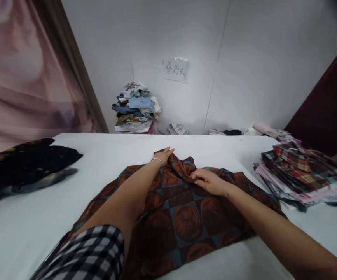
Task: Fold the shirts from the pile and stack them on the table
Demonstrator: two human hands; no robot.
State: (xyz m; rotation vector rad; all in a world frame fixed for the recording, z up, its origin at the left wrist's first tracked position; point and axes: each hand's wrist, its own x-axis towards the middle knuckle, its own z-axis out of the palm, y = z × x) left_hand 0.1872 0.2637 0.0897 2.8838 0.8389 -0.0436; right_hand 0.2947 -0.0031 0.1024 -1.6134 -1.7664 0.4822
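A dark brown shirt (187,221) patterned with rust-coloured circles and blue-grey squares lies spread on the white table (104,151). Its bunched collar (182,165) is at the far side. My left hand (165,156), with a thin bracelet at the wrist, grips the collar's left part, its fingers bent over the cloth. At the collar's right part, my right hand (209,181) pinches the fabric between thumb and fingers. My left forearm covers some of the shirt's left side, and my right forearm crosses its right side.
Dark folded clothes (31,165) lie at the left. A stack of folded garments with a plaid shirt (299,163) on top sits at the right. Behind the table rises a tall clothes pile (137,107) against the wall, near a handwritten sign (176,70). A pink curtain (25,70) hangs left.
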